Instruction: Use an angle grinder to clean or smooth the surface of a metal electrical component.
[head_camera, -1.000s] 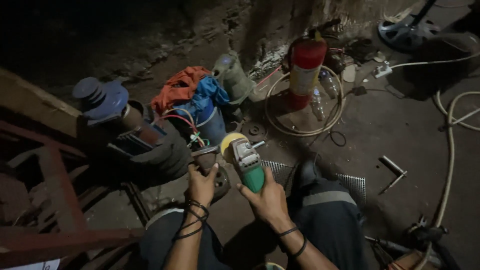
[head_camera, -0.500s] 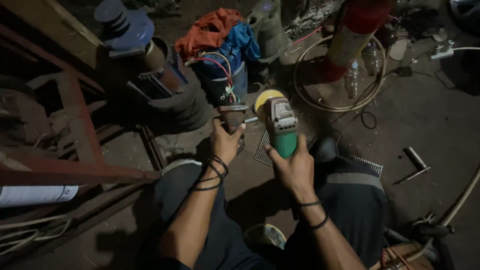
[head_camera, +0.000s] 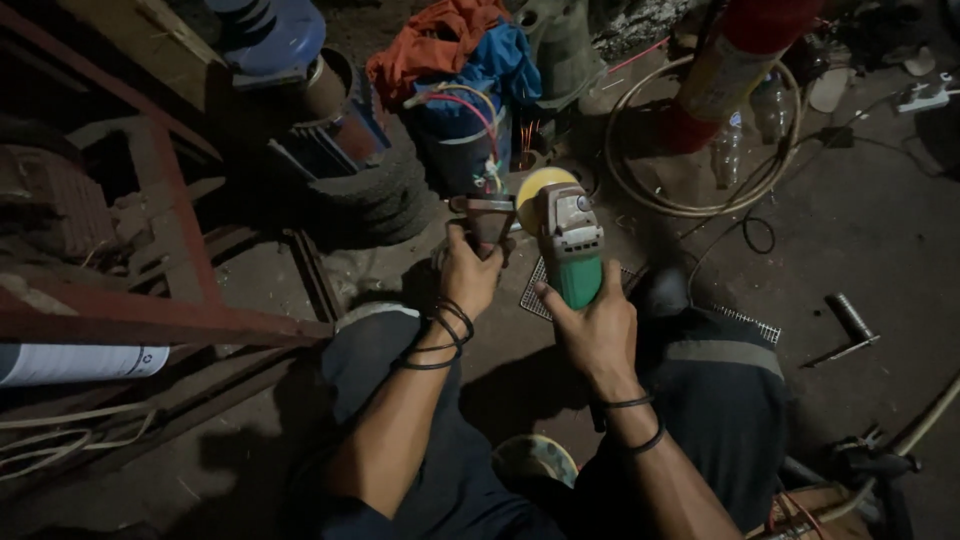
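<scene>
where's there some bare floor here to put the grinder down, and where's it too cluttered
The barest floor is on the right, between the cable loop and the metal tool. A smaller patch lies left of the left hand, by the red steel frame. It is crowded straight ahead of the green grinder in the right hand: tyre, cloth-covered container, red cylinder.

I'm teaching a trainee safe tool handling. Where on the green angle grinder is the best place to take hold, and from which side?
Probably the slim green rear body of the green angle grinder, approached from the tail end nearest the person, as the right hand does. The yellow disc sits at the far end, so this grip keeps fingers away from it. The left hand holds a small dark metal piece beside the disc.
</scene>
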